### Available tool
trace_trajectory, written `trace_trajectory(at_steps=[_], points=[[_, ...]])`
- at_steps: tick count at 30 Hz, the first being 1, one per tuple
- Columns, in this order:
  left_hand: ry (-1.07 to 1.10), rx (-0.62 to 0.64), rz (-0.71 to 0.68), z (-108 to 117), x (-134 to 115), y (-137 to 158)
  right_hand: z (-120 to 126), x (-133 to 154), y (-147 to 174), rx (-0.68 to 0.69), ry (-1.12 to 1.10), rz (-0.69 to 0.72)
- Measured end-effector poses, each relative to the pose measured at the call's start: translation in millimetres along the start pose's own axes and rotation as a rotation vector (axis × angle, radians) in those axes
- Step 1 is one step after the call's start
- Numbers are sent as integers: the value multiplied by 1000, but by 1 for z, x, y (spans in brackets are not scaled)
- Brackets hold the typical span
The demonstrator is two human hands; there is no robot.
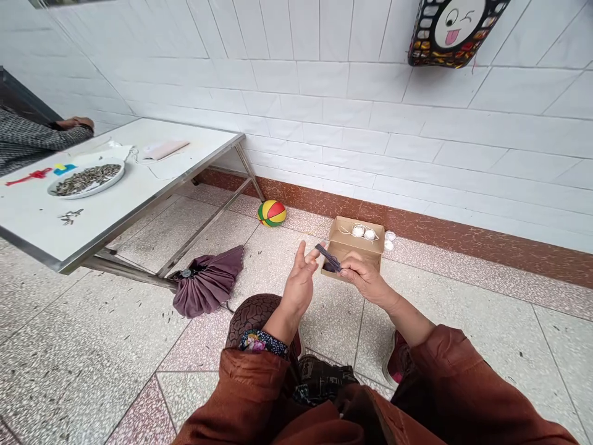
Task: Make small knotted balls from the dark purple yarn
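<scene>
My right hand (365, 279) pinches one end of a narrow dark strip (328, 256), perhaps folded cloth, between thumb and fingers. Its far end points up and left, close to the fingers of my left hand (300, 278); I cannot tell whether they touch. The left hand has its fingers spread, palm turned inward. Just beyond both hands, an open cardboard box (376, 267) sits on the floor. Two white balls with strings (363, 232) rest at its far side, and a dark item (330, 267) lies in its near left part, partly hidden.
To the left stands a white table (152, 133) with a plate of sunflower seeds (88, 180). A person's sleeve (41, 139) shows behind it. On the floor lie a purple pleated cloth item (208, 281) and a colored ball (272, 213). A black basket (458, 31) hangs on the wall.
</scene>
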State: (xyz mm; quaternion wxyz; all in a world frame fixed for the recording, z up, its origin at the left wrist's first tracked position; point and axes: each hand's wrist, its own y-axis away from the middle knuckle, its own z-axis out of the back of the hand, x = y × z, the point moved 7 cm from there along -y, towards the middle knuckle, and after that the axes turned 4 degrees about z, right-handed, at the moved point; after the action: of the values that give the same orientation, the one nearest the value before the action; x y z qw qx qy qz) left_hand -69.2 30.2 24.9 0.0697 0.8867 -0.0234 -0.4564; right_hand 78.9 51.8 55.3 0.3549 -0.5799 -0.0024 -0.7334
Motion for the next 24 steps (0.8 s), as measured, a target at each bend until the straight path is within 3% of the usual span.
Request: trace_trajectory(at_steps=[3,6,8,11,15,18,22,24], points=[[239,73,52,-4,-10,10,-5,-1,7,24,-125,-30],[358,104,84,-3,-11,19,-7,-12,15,-85,-478,-191],[316,141,105,-4,-7,23,-7,-15,18,-167,-689,-272],[-3,212,99,-8,-1,27,-5,-10,19,-184,-805,-304],[-462,176,-28,-12,-3,29,-3,0,21,-95,-763,-274],[-602,121,-58,-12,-3,29,-3,6,23,-9,-675,-207],[-712,201,26,-15,10,27,1,12,23,121,-423,-140],[-797,211,-10,-15,12,25,5,13,21,142,-303,-105]])
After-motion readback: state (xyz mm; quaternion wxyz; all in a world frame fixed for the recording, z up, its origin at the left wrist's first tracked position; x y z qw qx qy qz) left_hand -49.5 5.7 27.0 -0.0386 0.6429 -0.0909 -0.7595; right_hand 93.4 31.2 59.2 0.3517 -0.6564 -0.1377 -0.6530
